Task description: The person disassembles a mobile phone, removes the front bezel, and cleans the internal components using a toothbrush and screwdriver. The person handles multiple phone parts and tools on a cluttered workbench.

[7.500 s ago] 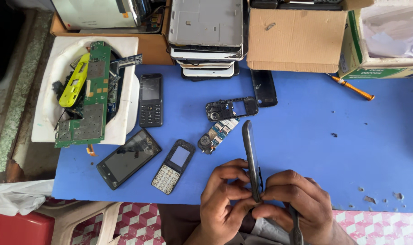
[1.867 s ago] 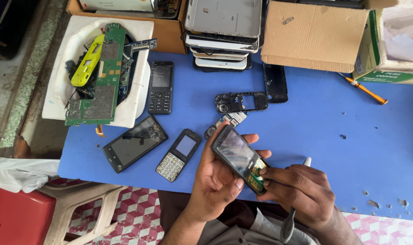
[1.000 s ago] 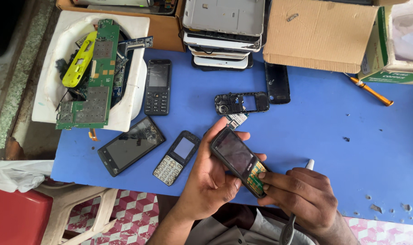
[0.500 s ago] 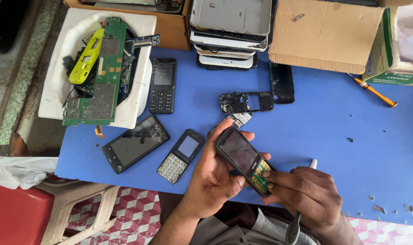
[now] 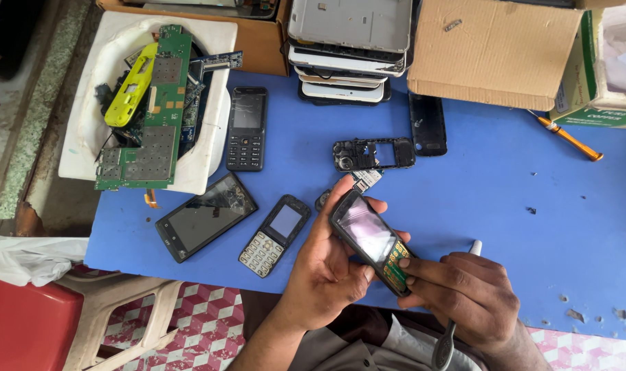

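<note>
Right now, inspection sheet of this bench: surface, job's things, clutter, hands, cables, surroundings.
Surface: blue table, chipped spots near its right front edge.
Job's things: opened keypad phone, screen up, green board bare at its lower end; a white-tipped tool in the right fist.
Clutter: black keypad phone, cracked touchscreen phone, silver keypad phone, empty phone frame, white tray of circuit boards, stack of phone casings, cardboard box, orange screwdriver.
Hands: left hand cradles the opened phone; right hand pinches its lower end.
Cables: nothing seen.
Surroundings: white plastic chair, red stool, concrete floor at left.
</note>
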